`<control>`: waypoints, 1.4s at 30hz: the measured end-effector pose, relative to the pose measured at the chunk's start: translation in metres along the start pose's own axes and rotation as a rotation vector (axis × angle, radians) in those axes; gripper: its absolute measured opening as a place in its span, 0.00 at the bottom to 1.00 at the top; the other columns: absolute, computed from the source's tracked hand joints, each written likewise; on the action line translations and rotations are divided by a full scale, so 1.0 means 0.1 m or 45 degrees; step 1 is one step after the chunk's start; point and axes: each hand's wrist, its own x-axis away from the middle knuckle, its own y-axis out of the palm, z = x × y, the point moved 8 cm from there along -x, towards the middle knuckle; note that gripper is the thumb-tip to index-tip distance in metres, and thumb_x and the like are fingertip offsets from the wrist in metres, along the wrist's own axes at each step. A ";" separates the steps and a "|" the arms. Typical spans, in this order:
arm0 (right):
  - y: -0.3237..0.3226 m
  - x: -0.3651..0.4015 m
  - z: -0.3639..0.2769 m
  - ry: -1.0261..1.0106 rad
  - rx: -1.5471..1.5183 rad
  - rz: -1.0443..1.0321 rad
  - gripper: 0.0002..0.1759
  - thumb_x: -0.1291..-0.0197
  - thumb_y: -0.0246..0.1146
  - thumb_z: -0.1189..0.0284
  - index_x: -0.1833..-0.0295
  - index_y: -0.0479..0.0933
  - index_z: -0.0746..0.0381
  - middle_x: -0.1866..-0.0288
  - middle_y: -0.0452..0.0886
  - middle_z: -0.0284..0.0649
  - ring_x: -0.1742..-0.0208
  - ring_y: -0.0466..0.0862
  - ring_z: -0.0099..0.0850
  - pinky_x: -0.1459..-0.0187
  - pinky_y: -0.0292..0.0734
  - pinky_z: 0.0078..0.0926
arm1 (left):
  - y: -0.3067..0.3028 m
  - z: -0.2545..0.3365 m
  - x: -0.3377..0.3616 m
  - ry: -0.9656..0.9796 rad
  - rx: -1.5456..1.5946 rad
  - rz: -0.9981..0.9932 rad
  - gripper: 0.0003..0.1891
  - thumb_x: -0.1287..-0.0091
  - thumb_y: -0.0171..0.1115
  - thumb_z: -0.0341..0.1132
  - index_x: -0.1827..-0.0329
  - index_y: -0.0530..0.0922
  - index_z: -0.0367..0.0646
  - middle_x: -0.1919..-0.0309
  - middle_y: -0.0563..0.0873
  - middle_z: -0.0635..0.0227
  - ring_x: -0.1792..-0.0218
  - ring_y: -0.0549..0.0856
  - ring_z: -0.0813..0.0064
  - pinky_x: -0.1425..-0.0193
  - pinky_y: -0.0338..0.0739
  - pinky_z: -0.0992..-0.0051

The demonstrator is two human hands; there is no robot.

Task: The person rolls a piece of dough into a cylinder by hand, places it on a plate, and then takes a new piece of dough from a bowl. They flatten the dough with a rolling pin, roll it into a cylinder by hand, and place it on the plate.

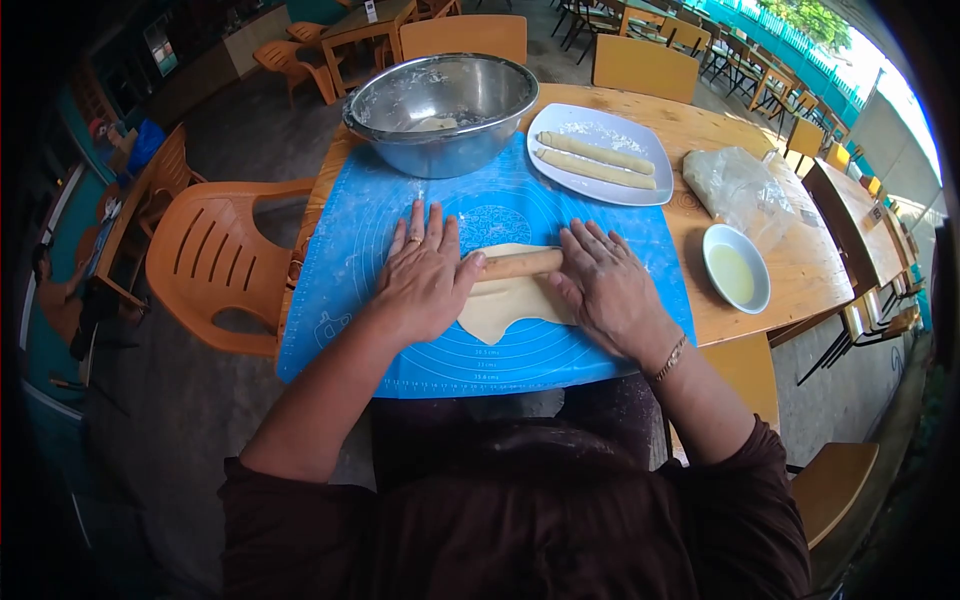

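Note:
A wooden rolling pin (520, 264) lies across a thin sheet of dough (500, 312) on the blue baking mat (350, 260). My left hand (425, 270) rests flat over the pin's left end, fingers stretched forward. Over the right end lies my right hand (615, 285), palm down with its fingers extended. The pin's middle shows between my hands, while both ends are hidden under them. Dough spreads out below the pin towards me, its near edge uneven, and a little shows beyond it.
A steel bowl (440, 150) with floury remains stands at the back left. Beside it, a white plate (590, 195) carries two dough rolls (595, 160). To the right are a plastic bag (735, 185) and a small bowl of pale liquid (733, 275). An orange chair (215, 260) is left of the table.

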 end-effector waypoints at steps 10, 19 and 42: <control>-0.07 0.13 -0.08 -0.073 0.026 0.012 0.28 0.27 0.56 0.60 0.30 0.71 0.70 0.27 0.71 0.58 0.23 0.68 0.52 0.22 0.58 0.50 | -0.04 0.14 0.26 0.141 0.017 0.123 0.39 0.20 0.39 0.53 0.23 0.55 0.21 0.21 0.53 0.34 0.18 0.47 0.41 0.15 0.41 0.52; -0.01 -0.05 -0.01 0.014 -0.079 0.042 0.23 0.26 0.55 0.59 0.39 0.77 0.67 0.31 0.77 0.53 0.25 0.71 0.51 0.24 0.60 0.52 | -0.06 0.05 0.18 0.071 0.122 -0.001 0.37 0.19 0.38 0.53 0.24 0.60 0.24 0.21 0.57 0.38 0.18 0.49 0.43 0.15 0.42 0.52; -0.25 0.43 -0.19 0.011 -0.178 0.057 0.23 0.28 0.59 0.62 0.35 0.77 0.66 0.30 0.77 0.52 0.27 0.73 0.52 0.25 0.62 0.51 | -0.14 0.37 0.88 0.404 0.054 0.180 0.42 0.22 0.45 0.56 0.24 0.57 0.20 0.22 0.57 0.35 0.19 0.53 0.40 0.16 0.45 0.49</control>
